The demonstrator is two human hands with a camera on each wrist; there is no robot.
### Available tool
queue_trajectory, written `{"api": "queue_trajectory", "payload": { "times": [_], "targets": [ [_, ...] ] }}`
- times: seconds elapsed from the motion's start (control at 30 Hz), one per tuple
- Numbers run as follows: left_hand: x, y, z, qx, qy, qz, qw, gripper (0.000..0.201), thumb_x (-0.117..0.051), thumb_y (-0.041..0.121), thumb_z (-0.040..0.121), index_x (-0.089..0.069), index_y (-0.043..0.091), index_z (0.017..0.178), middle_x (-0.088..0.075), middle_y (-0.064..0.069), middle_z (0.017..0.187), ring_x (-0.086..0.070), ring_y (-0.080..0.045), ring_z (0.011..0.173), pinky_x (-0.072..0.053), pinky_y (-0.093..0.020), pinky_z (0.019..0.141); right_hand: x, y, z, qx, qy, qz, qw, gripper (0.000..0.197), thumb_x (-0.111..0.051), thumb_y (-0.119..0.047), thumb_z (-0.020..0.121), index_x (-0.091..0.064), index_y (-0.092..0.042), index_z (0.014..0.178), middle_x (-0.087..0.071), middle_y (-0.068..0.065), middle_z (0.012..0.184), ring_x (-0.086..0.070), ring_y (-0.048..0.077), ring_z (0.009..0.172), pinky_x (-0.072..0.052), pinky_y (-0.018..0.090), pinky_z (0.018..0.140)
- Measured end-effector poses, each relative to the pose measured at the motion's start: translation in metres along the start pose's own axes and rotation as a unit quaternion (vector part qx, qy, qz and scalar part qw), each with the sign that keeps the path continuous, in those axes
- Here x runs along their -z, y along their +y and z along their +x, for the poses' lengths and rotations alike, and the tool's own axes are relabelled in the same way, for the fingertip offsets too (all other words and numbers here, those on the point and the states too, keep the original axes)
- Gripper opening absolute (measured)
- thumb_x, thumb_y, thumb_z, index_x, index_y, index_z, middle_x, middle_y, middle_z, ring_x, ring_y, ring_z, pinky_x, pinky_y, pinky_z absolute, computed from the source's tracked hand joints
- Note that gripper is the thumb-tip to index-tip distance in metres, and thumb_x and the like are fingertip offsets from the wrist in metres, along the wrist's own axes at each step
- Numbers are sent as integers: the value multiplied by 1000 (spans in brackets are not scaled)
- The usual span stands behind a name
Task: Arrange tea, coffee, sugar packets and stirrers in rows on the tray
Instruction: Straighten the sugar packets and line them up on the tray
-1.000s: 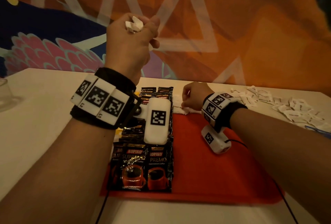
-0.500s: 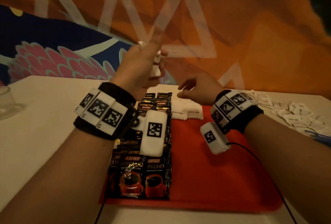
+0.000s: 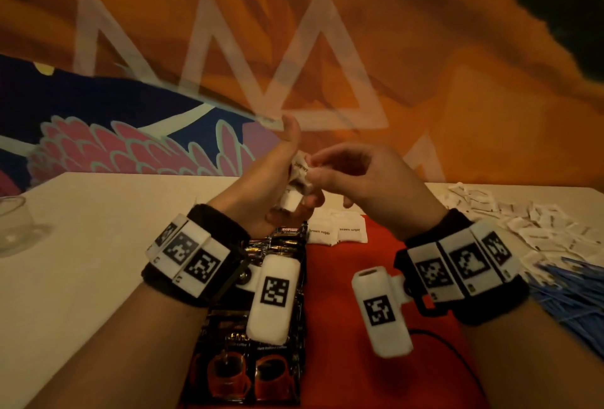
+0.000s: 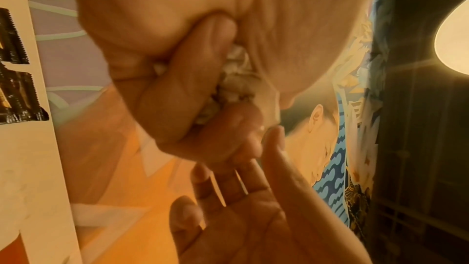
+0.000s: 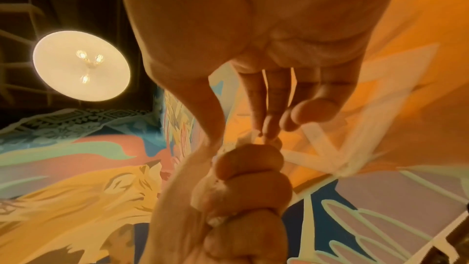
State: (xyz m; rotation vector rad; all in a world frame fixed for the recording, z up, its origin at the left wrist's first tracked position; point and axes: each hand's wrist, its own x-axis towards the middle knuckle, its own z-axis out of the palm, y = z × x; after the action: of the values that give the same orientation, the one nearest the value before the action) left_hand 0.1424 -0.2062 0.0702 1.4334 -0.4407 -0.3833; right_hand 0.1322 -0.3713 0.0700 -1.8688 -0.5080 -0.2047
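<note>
Sugar packets (image 3: 300,176), a small white bunch, sat clenched in the left hand (image 3: 261,186) above the far end of the red tray (image 3: 376,327), in the head view; the right hand (image 3: 356,179) pinched the topmost one. Two brown sugar sachets (image 3: 336,232) already lay on the tray beside the coffee sachets (image 3: 258,366).

From the left wrist, crumpled paper (image 4: 233,79) showed between curled fingers (image 4: 177,95).

From the right wrist, thumb and fingertips (image 5: 266,127) met on what was probably a packet edge, blurred. Pulling one free could drag its neighbours out, scattering them across the rows.
</note>
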Motion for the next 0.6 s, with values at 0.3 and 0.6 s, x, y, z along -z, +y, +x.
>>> {"api": "queue_trajectory", "payload": {
  "times": [0.3,0.6],
  "targets": [
    [-8,-3,1,-21,50,74,996,83,-35,77,74,-61,13,120,-70,-15,89,-49,-8,46,-36,-16,38,1,1,-3,17,72,88,993,22,-75,3,80,-65,-9,95,-68,23,87,-65,23,72,-56,42,72],
    [-6,-3,6,-213,178,181,944,14,-66,19,88,-74,13,99,-77,1,93,-72,-9,89,-54,-21,81,11,7,0,19,131,107,985,23,-77,1,79,-67,-15,92,-71,16,94,-69,20,75,-58,29,65]
  ]
}}
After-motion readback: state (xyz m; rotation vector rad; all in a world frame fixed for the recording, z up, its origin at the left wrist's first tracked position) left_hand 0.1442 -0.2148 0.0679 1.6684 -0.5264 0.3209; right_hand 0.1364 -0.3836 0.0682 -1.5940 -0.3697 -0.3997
